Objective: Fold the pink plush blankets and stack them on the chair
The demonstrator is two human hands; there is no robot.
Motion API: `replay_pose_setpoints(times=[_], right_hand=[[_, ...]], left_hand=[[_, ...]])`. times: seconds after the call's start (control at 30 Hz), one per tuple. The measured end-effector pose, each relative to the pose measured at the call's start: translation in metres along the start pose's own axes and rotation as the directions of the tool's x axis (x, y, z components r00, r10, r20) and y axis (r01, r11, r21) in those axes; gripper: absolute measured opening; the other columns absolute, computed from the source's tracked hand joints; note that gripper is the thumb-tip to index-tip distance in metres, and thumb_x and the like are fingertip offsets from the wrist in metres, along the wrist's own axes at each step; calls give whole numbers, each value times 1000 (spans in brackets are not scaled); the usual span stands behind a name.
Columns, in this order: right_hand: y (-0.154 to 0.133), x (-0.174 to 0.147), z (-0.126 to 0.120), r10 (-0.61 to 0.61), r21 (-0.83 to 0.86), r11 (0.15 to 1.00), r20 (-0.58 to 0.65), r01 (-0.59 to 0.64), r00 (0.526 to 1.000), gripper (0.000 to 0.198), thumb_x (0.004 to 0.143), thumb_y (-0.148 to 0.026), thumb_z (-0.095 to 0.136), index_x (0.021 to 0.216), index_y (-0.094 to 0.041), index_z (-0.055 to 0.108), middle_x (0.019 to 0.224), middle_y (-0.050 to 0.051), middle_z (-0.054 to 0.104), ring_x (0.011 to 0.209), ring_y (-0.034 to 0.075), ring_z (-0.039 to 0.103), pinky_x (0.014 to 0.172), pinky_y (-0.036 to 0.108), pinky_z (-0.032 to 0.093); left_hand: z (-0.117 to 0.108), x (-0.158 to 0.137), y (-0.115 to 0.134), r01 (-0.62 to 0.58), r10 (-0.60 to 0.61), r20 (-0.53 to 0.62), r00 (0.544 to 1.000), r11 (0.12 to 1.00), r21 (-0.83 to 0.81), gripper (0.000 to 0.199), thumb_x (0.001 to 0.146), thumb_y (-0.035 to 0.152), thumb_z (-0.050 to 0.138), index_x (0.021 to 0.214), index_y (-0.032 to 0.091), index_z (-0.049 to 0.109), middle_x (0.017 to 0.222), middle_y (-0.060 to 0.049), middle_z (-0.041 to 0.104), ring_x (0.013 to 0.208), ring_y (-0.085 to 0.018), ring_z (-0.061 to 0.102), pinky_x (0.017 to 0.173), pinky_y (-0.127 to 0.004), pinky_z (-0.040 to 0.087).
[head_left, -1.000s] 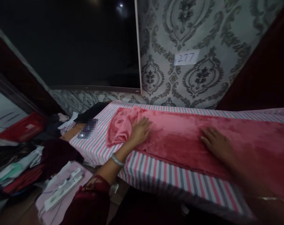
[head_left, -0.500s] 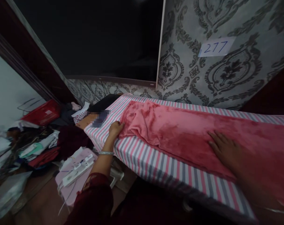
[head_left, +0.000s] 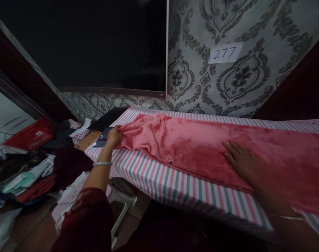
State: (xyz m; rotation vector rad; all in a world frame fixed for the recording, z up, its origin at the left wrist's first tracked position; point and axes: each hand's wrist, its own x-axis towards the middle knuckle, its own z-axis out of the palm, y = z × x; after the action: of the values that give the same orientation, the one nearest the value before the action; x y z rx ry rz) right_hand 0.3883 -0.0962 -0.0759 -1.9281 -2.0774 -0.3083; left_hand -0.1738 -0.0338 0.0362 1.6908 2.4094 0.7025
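Cloth [head_left: 196, 147] under spread right hand [head_left: 241, 159], its left end pinched in left hand [head_left: 113, 136].

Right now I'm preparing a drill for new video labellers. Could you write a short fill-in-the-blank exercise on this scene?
1. The hand holding an end of the pink fabric is the person's ____ one.
2. The cloth beneath the pink fabric is patterned with ____.
3. The paper on the wall bears the number ____.
4. The basket above the heaped clothes is coloured ____.

Missing words: left; stripes; 277; red.
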Motion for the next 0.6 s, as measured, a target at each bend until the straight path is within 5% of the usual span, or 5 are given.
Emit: replay_pose_setpoints(times=[0.2,0.33,0.6], right_hand=[[1,1,2,13,24,1000,4,-13,1000,59,100,-49,23,148,-25,48,154,10,48,140,33,44,108,57,40],[3,1,5,-1,19,1000,-3,1,1000,60,100,-48,21,148,-24,49,154,11,48,139,34,45,107,57,41],[5,0,8,-26,-18,999,6,26,1000,65,100,-46,15,149,-17,46,153,15,47,140,34,44,107,55,42]], left_hand=[[-43,33,-17,-1,-4,70,998,998,65,50,78,9,53,127,14,66,122,-9,72,111,-22,67,95,-26,51],[-30,26,-22,-2,-11,121,993,994,106,50,77,9,56,125,13,68,119,-10,74,104,-21,70,88,-23,54],[-14,19,-23,-64,23,195,981,976,207,52,74,11,60,126,18,66,131,-12,68,121,-24,64,98,-25,48]])
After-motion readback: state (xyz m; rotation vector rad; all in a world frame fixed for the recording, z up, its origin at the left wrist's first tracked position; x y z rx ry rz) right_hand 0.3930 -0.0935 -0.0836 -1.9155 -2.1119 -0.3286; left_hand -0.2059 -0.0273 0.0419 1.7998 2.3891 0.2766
